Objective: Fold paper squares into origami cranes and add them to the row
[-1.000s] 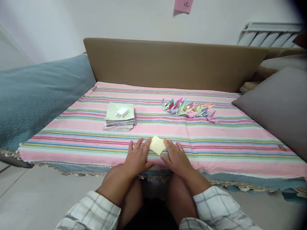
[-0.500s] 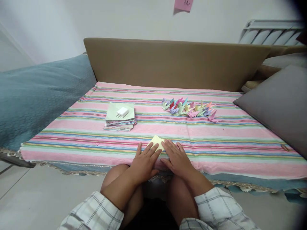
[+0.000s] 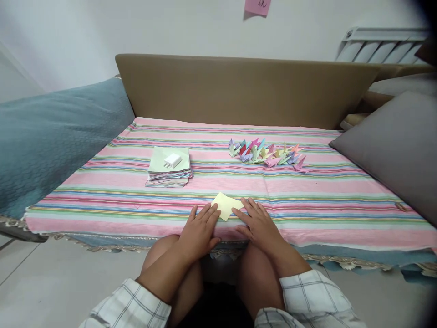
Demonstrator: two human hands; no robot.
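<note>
On striped cloth (image 3: 102, 221) near front edge, pale-yellow folded paper (image 3: 224, 207) lies flat; left hand (image 3: 200, 231), open, palm down, draws back to left corner, baring more paper; right hand (image 3: 258, 225), open too, shifts outward, pointed flap (image 3: 237, 204) now reaching its fingers; outline grows longer, so one layer seems opened out.

A brown backrest (image 3: 239, 91) is stretching along the white wall (image 3: 191, 27). Above the backrest, a pink note (image 3: 256, 6) is clinging to that wall. Behind its right end a white radiator (image 3: 385, 33) is showing — before that end a gray cushion (image 3: 392, 146) is resting. A blue armrest (image 3: 61, 141) is flanking its left end. In front of the backrest a striped cloth (image 3: 102, 182) is spreading — a white plug adapter (image 3: 173, 160) is lying nearer the left end.
</note>
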